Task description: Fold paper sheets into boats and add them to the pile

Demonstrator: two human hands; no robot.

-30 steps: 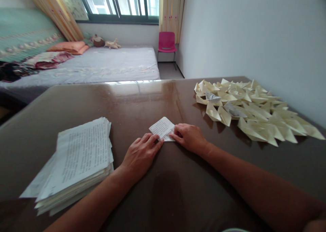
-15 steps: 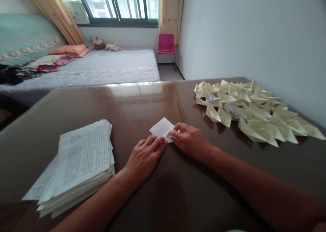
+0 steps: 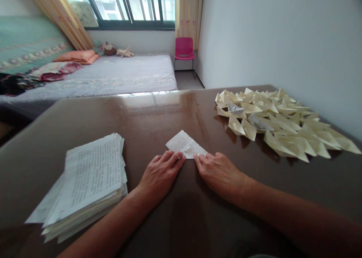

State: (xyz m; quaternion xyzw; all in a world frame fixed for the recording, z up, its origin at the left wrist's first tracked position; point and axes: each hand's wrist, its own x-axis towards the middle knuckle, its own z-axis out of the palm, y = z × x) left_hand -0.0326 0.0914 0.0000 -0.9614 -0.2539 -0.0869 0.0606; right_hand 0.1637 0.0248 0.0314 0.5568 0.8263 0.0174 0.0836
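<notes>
A small piece of printed paper [image 3: 181, 142], folded, lies on the brown tabletop in front of me. My left hand [image 3: 162, 171] presses its fingertips on the lower left edge, holding the paper down. At the lower right corner, my right hand [image 3: 219, 173] has its fingers bent and closed on the paper's edge. The fingers cover the paper's near corners. To the left, a thick stack of printed sheets [image 3: 87, 175] sits slightly fanned. Many folded paper boats [image 3: 283, 118], mostly cream with a couple of printed ones, stand grouped at the right.
The glossy brown table [image 3: 147, 122] reaches toward a bed [image 3: 135, 71] with folded bedding and soft toys. A pink chair [image 3: 184, 48] stands by the window. A white wall [image 3: 268, 35] runs along the right side, behind the paper boats.
My right hand has moved right and slightly toward me along the paper, uncovering more of its right side. My left hand has stayed in place.
</notes>
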